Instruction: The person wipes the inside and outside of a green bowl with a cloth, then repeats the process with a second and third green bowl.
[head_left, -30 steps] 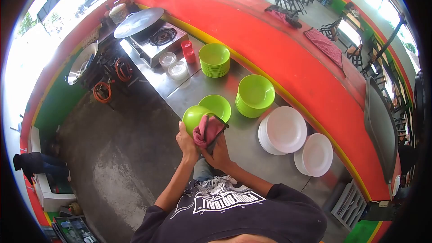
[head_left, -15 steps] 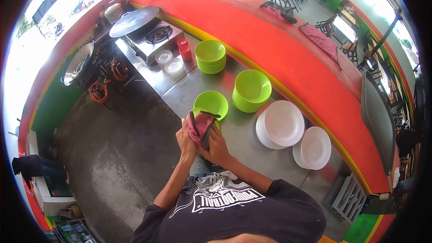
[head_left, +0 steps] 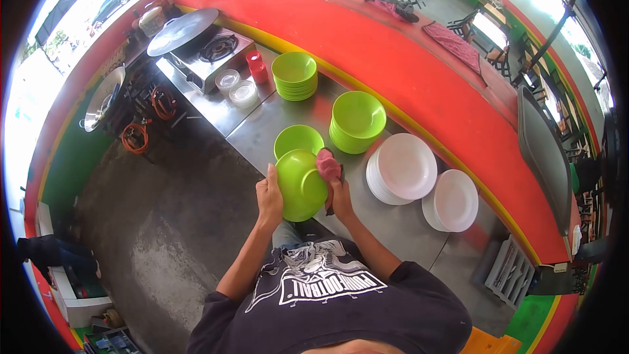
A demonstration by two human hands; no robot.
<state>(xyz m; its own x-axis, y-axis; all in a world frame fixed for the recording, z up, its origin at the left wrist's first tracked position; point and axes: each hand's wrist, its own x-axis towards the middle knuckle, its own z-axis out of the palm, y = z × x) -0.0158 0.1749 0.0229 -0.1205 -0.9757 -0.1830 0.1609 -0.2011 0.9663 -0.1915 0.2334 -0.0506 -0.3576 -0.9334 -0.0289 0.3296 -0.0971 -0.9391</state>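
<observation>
A green bowl (head_left: 300, 187) is held up in front of me, its underside facing my view. My left hand (head_left: 269, 193) grips its left rim. At its right edge my right hand (head_left: 339, 196) is closed on a pink cloth (head_left: 328, 165) with a dark border, pressed against the bowl. Just behind, another green bowl (head_left: 296, 139) sits on the steel counter, partly covered by the held one. Farther along stand a stack of green bowls (head_left: 358, 118) and a second green stack (head_left: 294, 72).
White plates (head_left: 407, 167) and a second white stack (head_left: 452, 200) stand to the right on the steel counter (head_left: 350, 213). A gas stove (head_left: 219, 49), red cups (head_left: 257, 69) and clear containers (head_left: 243, 93) are at the far left. A red wall (head_left: 393, 69) borders the back.
The held bowl has been turned so its underside shows. My right hand has moved with the cloth from the bowl's inside to its right edge. My view has shifted slightly.
</observation>
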